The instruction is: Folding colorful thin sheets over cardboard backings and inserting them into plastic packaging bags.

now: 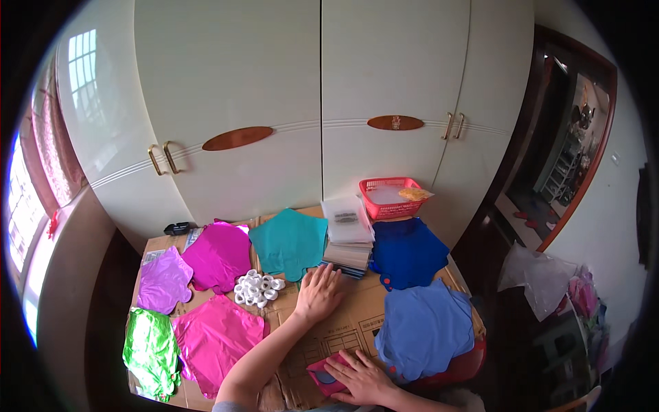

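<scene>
Pink packet (pixel 328 374) under right hand (pixel 362 379) — cardboard-covered table (pixel 357 323).

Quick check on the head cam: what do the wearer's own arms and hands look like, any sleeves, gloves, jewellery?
Both forearms are bare up to the lower edge of the picture. The left hand and right hand wear no gloves. No rings, watch or wristband can be made out. A sliver of grey fabric shows at the bottom edge by the left arm, perhaps a short sleeve.
</scene>
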`<state>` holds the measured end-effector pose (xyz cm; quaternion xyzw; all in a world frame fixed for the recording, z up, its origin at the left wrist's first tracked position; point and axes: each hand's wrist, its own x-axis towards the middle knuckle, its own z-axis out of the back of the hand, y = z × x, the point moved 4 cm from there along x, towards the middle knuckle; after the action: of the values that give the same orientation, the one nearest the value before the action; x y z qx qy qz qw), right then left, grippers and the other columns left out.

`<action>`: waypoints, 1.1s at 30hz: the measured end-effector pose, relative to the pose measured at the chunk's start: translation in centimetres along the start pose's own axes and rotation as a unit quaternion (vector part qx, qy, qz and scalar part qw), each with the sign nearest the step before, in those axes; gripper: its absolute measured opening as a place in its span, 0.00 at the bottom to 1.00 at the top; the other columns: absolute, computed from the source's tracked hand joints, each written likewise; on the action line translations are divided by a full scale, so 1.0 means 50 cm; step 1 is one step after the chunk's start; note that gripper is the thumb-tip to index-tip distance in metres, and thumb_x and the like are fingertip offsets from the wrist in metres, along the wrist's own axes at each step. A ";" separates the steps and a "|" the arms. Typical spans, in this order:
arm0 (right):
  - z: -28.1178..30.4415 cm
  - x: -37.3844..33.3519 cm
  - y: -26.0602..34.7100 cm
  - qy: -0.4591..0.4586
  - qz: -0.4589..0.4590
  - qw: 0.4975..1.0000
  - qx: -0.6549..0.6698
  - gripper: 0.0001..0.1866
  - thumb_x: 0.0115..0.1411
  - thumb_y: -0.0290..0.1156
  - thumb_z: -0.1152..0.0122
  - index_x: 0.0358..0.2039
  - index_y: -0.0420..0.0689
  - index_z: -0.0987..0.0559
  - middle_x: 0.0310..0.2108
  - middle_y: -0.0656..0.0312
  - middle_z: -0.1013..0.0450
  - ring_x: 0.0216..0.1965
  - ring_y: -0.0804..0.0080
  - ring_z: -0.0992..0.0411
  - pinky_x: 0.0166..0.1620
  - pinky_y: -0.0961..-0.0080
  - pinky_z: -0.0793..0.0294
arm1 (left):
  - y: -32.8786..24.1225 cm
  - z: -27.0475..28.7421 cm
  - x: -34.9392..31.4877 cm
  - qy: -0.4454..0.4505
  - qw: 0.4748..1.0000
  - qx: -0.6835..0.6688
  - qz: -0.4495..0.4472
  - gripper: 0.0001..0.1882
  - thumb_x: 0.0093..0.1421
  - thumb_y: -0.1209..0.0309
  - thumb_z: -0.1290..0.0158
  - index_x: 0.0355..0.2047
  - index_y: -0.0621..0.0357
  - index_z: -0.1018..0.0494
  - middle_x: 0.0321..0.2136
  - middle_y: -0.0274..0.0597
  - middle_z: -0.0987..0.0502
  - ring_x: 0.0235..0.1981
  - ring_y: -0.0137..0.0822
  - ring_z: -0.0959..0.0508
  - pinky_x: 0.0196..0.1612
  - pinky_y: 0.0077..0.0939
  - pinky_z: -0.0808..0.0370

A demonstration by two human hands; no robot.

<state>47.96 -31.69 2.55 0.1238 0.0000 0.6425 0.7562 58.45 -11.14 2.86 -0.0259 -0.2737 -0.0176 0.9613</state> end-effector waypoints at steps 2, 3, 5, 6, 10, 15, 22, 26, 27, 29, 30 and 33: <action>-0.001 -0.001 -0.002 -0.015 -0.002 1.000 0.009 0.38 0.59 0.60 0.53 0.63 0.47 0.38 0.64 0.60 0.42 0.65 0.53 0.47 0.64 0.48 0.51 | 0.001 -0.006 -0.004 -0.011 1.000 0.009 -0.017 0.25 0.54 0.58 0.47 0.52 0.52 0.31 0.56 0.46 0.34 0.57 0.44 0.35 0.56 0.46 0.38; 0.001 0.000 -0.003 -0.022 0.000 1.000 0.012 0.38 0.59 0.60 0.53 0.63 0.47 0.38 0.64 0.60 0.42 0.65 0.53 0.47 0.64 0.48 0.50 | 0.004 -0.007 -0.003 -0.023 0.999 0.025 -0.035 0.22 0.53 0.60 0.47 0.49 0.52 0.29 0.52 0.44 0.31 0.55 0.42 0.33 0.55 0.44 0.37; 0.002 0.004 0.000 0.002 -0.002 1.000 0.007 0.39 0.59 0.60 0.53 0.63 0.48 0.38 0.65 0.61 0.43 0.66 0.55 0.49 0.65 0.49 0.51 | 0.009 -0.016 -0.001 -0.014 0.996 0.056 -0.065 0.17 0.52 0.63 0.48 0.42 0.51 0.26 0.45 0.40 0.28 0.49 0.38 0.30 0.50 0.40 0.35; 0.003 0.004 -0.001 0.014 -0.006 1.000 0.001 0.39 0.59 0.60 0.54 0.63 0.48 0.39 0.65 0.62 0.44 0.67 0.56 0.49 0.65 0.50 0.52 | 0.007 -0.019 0.011 0.004 0.994 0.070 -0.078 0.14 0.52 0.64 0.48 0.39 0.51 0.26 0.41 0.38 0.27 0.46 0.36 0.29 0.48 0.37 0.34; 0.008 0.006 -0.002 0.034 -0.012 0.999 -0.003 0.39 0.59 0.61 0.55 0.64 0.48 0.39 0.66 0.62 0.45 0.67 0.57 0.51 0.66 0.50 0.54 | 0.007 -0.010 0.061 -0.015 0.993 0.049 -0.109 0.05 0.53 0.67 0.50 0.29 0.50 0.26 0.27 0.29 0.28 0.35 0.31 0.28 0.40 0.30 0.34; 0.021 0.008 0.000 0.049 -0.009 0.999 -0.009 0.39 0.60 0.62 0.57 0.63 0.48 0.39 0.65 0.62 0.45 0.67 0.57 0.51 0.66 0.50 0.55 | 0.020 0.000 0.074 0.025 0.987 0.042 -0.150 0.04 0.52 0.69 0.50 0.21 0.49 0.29 0.20 0.28 0.28 0.32 0.31 0.27 0.38 0.30 0.34; -0.002 0.001 -0.003 0.012 -0.012 1.000 0.011 0.38 0.60 0.61 0.57 0.63 0.48 0.38 0.64 0.61 0.42 0.67 0.56 0.51 0.66 0.49 0.55 | 0.032 0.018 0.066 0.130 0.975 0.062 -0.170 0.01 0.51 0.69 0.49 0.23 0.48 0.28 0.22 0.29 0.27 0.35 0.30 0.26 0.36 0.31 0.34; -0.001 0.002 -0.002 0.022 -0.010 1.000 -0.001 0.39 0.60 0.62 0.57 0.64 0.47 0.39 0.65 0.61 0.43 0.67 0.55 0.52 0.66 0.48 0.55 | 0.045 0.023 0.081 0.112 0.984 -0.011 -0.137 0.02 0.51 0.68 0.46 0.23 0.47 0.26 0.22 0.29 0.26 0.36 0.30 0.26 0.36 0.31 0.33; -0.001 0.002 -0.001 0.026 -0.010 1.000 -0.004 0.40 0.60 0.62 0.58 0.64 0.47 0.40 0.65 0.61 0.43 0.68 0.55 0.52 0.66 0.48 0.55 | 0.048 0.035 0.087 0.108 0.985 -0.038 -0.126 0.01 0.51 0.67 0.46 0.24 0.47 0.25 0.22 0.29 0.26 0.36 0.30 0.26 0.36 0.31 0.33; 0.002 0.002 0.001 0.041 -0.005 0.999 -0.016 0.41 0.59 0.63 0.58 0.65 0.47 0.42 0.65 0.60 0.45 0.68 0.55 0.53 0.66 0.48 0.56 | 0.056 0.056 0.093 0.091 0.986 -0.076 -0.119 0.02 0.51 0.66 0.45 0.25 0.46 0.24 0.22 0.28 0.26 0.37 0.31 0.27 0.36 0.31 0.33; 0.002 0.001 0.003 0.048 -0.004 0.999 -0.021 0.42 0.59 0.64 0.58 0.65 0.47 0.42 0.66 0.60 0.45 0.68 0.55 0.54 0.66 0.48 0.56 | 0.058 0.065 0.095 0.079 0.985 -0.088 -0.123 0.04 0.51 0.66 0.46 0.26 0.47 0.23 0.22 0.29 0.26 0.37 0.31 0.27 0.37 0.31 0.34; -0.006 -0.004 -0.002 -0.001 0.005 1.000 0.014 0.44 0.58 0.66 0.59 0.65 0.46 0.42 0.64 0.60 0.43 0.68 0.52 0.54 0.66 0.47 0.58 | 0.056 0.111 0.101 0.038 0.986 -0.089 -0.133 0.05 0.50 0.66 0.46 0.27 0.47 0.23 0.22 0.29 0.26 0.36 0.32 0.28 0.37 0.31 0.34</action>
<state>47.96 -31.85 2.19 0.1350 0.0072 0.6463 0.7510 59.96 -8.12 10.14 -0.0739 -0.2350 -0.1709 0.9540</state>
